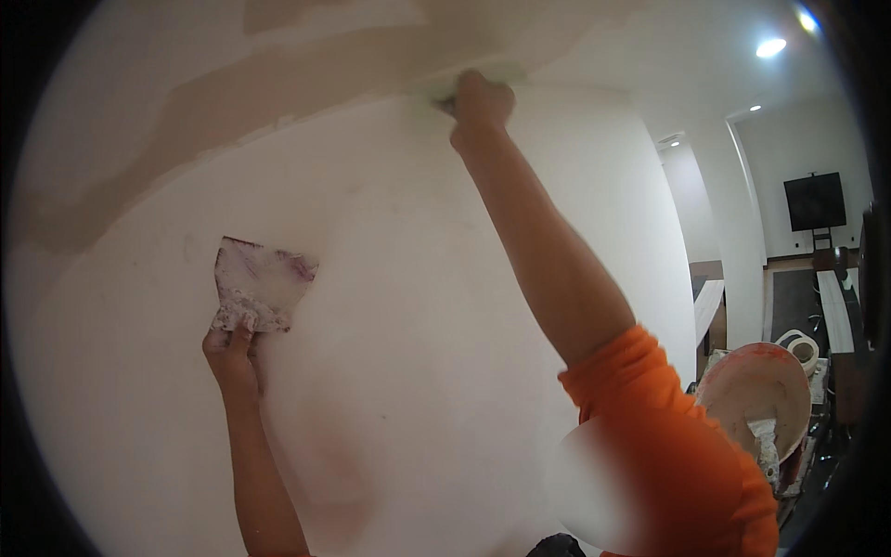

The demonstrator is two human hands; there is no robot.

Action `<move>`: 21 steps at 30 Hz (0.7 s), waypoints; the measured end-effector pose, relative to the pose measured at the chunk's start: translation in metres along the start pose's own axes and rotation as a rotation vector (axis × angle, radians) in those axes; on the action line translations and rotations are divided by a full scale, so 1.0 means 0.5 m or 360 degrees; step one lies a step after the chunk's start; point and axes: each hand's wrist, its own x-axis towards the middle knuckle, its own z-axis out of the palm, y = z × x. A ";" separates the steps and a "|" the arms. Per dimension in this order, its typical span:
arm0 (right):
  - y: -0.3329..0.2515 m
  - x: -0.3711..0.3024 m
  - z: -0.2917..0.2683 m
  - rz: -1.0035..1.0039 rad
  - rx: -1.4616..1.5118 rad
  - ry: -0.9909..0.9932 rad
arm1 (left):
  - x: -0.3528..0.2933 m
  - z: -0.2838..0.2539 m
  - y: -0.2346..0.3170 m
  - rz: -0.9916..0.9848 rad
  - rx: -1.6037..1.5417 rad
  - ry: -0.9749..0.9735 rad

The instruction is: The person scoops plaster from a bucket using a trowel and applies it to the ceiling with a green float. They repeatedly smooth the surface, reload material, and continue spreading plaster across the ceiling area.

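My left hand [234, 357] grips a wide putty knife [264, 278], its broad blade pointing up and smeared with whitish compound and purplish stains. It is held in front of the white wall [399, 306]. High up, my right arm, in an orange sleeve, reaches to where the wall meets the ceiling. There my right hand [484, 100] is closed, knuckles up, around a flat tool [432, 93] with a pale green blur about it. Motion smears this tool, so its exact kind is unclear. A beige-brown band [232, 88] runs along the upper joint beside it.
On the right a pinkish bucket [733, 385] tilts toward me, with a compound-crusted scraper [765, 446] in it. A white tape roll [802, 349] lies behind it. Farther back stand a black screen [815, 201] on a stand and long tables [835, 311]. Ceiling lights [770, 47] shine above.
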 end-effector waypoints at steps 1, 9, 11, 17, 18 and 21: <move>-0.016 0.026 0.030 -0.0407 -0.1263 -0.0303 | -0.009 0.006 -0.009 0.0000 0.0110 0.0004; 0.138 -0.105 -0.008 -0.0787 -0.0706 -0.0096 | -0.007 -0.015 -0.015 0.0216 -0.0026 0.0014; 0.135 -0.021 -0.050 -0.0676 -0.0545 0.0083 | 0.005 -0.013 -0.021 0.0226 -0.0024 -0.0021; 0.043 0.021 0.045 -0.0303 -0.0501 -0.0123 | 0.006 -0.024 -0.039 0.0194 0.0047 -0.0023; 0.041 -0.002 0.063 -0.0330 -0.0558 -0.0162 | 0.003 -0.016 -0.029 0.0149 0.0115 0.0025; 0.049 -0.103 0.026 -0.0383 -0.0328 -0.0296 | -0.001 -0.023 -0.026 0.0209 0.0106 0.0056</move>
